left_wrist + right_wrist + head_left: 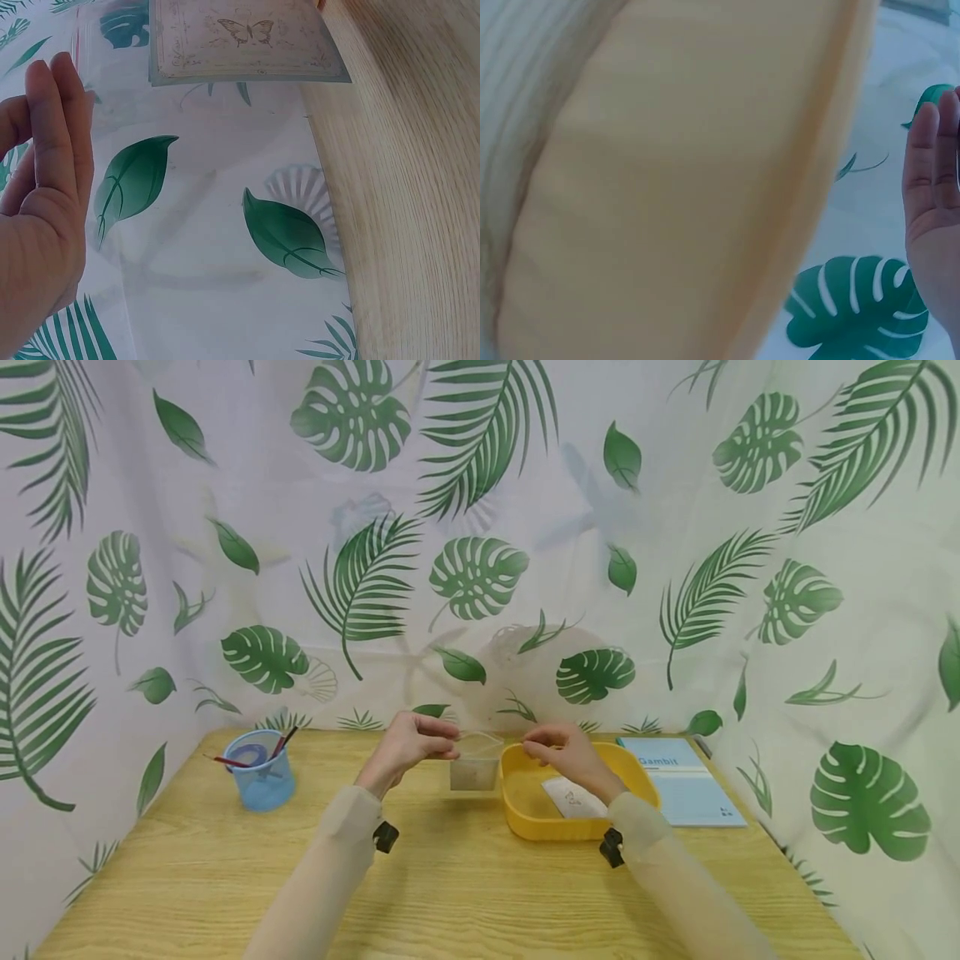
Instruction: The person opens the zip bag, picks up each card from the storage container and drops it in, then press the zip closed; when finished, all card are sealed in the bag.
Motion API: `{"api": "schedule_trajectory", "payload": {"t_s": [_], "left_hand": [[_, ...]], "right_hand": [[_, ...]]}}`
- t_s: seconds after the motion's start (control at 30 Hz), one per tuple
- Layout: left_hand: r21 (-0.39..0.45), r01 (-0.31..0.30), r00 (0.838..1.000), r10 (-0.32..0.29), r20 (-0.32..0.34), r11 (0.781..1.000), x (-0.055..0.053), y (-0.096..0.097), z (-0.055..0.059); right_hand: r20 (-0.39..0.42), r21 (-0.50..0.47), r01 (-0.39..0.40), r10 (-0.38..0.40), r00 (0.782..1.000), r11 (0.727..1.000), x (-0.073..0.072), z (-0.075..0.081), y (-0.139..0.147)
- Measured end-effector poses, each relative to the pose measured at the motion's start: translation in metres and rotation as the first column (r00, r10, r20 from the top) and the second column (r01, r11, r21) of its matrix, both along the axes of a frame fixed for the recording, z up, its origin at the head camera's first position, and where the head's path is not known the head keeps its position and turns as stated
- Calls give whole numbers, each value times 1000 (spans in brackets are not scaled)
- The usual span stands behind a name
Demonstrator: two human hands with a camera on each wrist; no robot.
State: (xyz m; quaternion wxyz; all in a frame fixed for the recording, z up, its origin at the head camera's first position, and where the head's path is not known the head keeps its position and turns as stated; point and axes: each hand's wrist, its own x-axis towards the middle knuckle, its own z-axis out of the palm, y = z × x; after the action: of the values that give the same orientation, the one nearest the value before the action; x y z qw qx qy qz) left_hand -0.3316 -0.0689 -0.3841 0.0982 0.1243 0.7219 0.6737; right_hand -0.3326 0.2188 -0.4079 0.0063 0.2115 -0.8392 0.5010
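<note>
My left hand [412,747] pinches the upper left edge of a clear zip bag [477,745], which hangs just above the table. Inside its lower part is a card [247,37] printed with a butterfly, best seen in the left wrist view. To the right of the bag, my right hand [573,760] hovers over a yellow basket [540,831], its fingers loosely bent and apart from the bag. A pale packet [573,799] with a small print lies in the basket, partly hidden by the right hand and wrist.
A blue mesh pen cup [266,789] with pens and a roll of tape stands on the left of the wooden table [450,893]. Right of the basket lies a light blue notebook [693,789]. A leaf-patterned curtain [480,485] hangs behind and along both sides.
</note>
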Motion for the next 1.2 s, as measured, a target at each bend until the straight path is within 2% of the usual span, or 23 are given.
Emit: {"api": "schedule_trajectory", "payload": {"t_s": [0.17,0.27,0.4,0.53,0.73,0.87,1.1,1.2], "left_hand": [[-2,-7,1000,7,7,1000,1,0,1],[-5,-8,1000,8,12,1000,2,0,1],[-13,-8,1000,8,18,1000,3,0,2],[-20,-6,1000,6,22,1000,3,-1,1],[-28,-8,1000,8,15,1000,1,0,0],[-24,-9,1000,9,9,1000,0,1,-1],[-14,0,1000,0,3,1000,1,3,-1],[-14,-2,1000,2,2,1000,0,1,0]], "right_hand": [[37,46,-3,1,999,999,-5,-12,18],[24,88,3,-5,1000,996,-12,-24,31],[12,176,8,-10,1000,984,-15,-32,46],[12,277,5,-8,1000,961,-17,-39,60],[-16,416,-8,16,1000,909,-22,-50,77],[-4,450,-3,5,1000,893,-23,-56,85],[125,446,-3,-60,990,895,-24,-67,90],[114,469,-6,-53,992,883,-26,-68,89]]}}
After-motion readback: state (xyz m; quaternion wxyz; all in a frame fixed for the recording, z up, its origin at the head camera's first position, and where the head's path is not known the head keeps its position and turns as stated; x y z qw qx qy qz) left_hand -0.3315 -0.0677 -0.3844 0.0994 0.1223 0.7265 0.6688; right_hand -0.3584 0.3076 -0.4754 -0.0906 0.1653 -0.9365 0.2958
